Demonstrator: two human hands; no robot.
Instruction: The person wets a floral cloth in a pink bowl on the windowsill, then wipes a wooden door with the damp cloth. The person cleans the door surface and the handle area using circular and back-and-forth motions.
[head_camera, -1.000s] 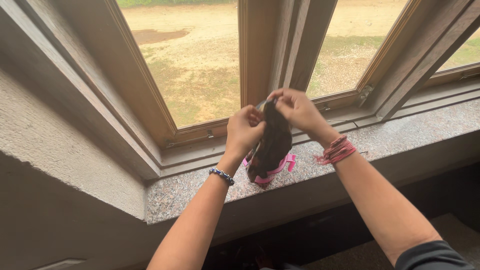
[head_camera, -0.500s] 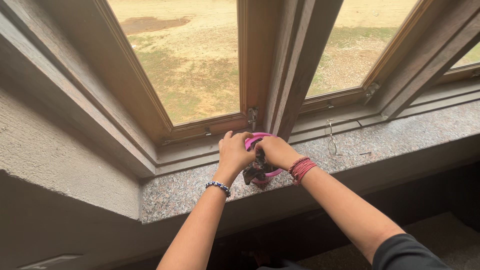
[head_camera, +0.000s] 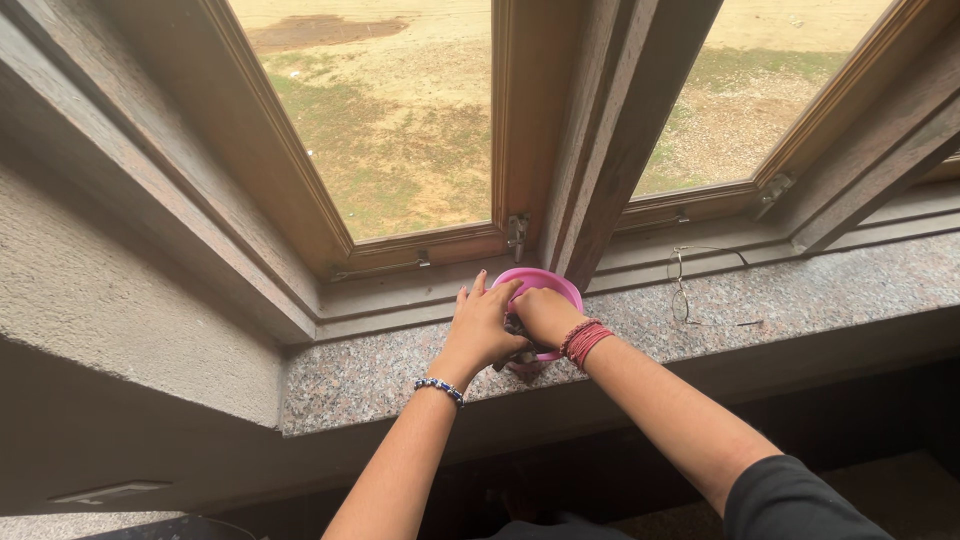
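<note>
Low in the middle of the frame I have my left hand (head_camera: 484, 326) pressed flat with fingers spread and my right hand (head_camera: 545, 314) curled down onto a dark, crumpled cloth (head_camera: 516, 352) inside a round pink plastic bowl (head_camera: 545, 282) on the speckled granite sill (head_camera: 360, 380). I judge the cloth soft and limp, best pinched by a bunched fold; the bowl looks light and slideable. Beyond stands the brown wooden window frame (head_camera: 590, 150).
</note>
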